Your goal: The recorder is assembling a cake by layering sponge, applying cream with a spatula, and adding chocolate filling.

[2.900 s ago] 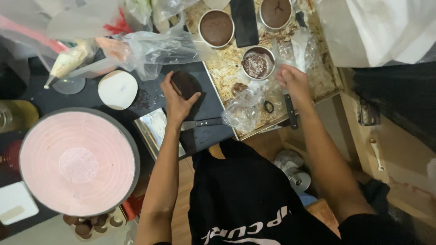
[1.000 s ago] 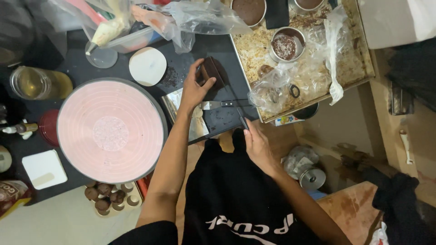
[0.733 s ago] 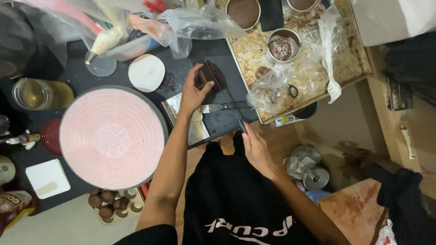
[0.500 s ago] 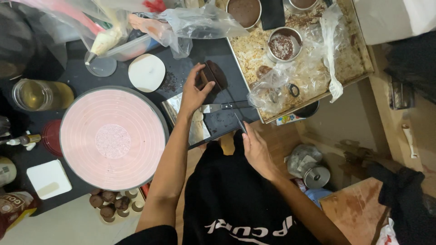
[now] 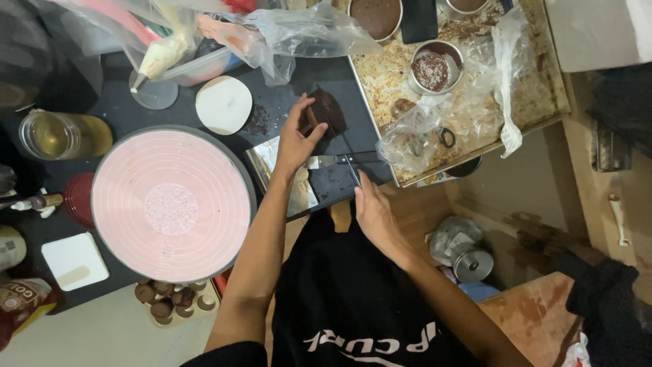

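Observation:
A dark brown round cake (image 5: 331, 109) stands on the black worktop (image 5: 272, 115). My left hand (image 5: 295, 139) grips the cake's near left side. At the worktop's front edge my right hand (image 5: 372, 211) is closed on the end of a thin long blade (image 5: 339, 139), which runs away from me across the cake. A black-handled knife (image 5: 343, 160) lies flat between my two hands, next to a foil-covered board (image 5: 268, 160).
A large pink turntable (image 5: 173, 204) sits at left, with a white disc (image 5: 223, 104), a glass jar (image 5: 58, 134) and a piping bag (image 5: 159, 58) behind it. At right a crumb-covered baking tray (image 5: 387, 81) holds small round tins (image 5: 431, 70) and plastic wrap.
My right hand has come back from the tray to the worktop's front edge and now holds the thin blade over the cake. My left hand has stayed on the cake.

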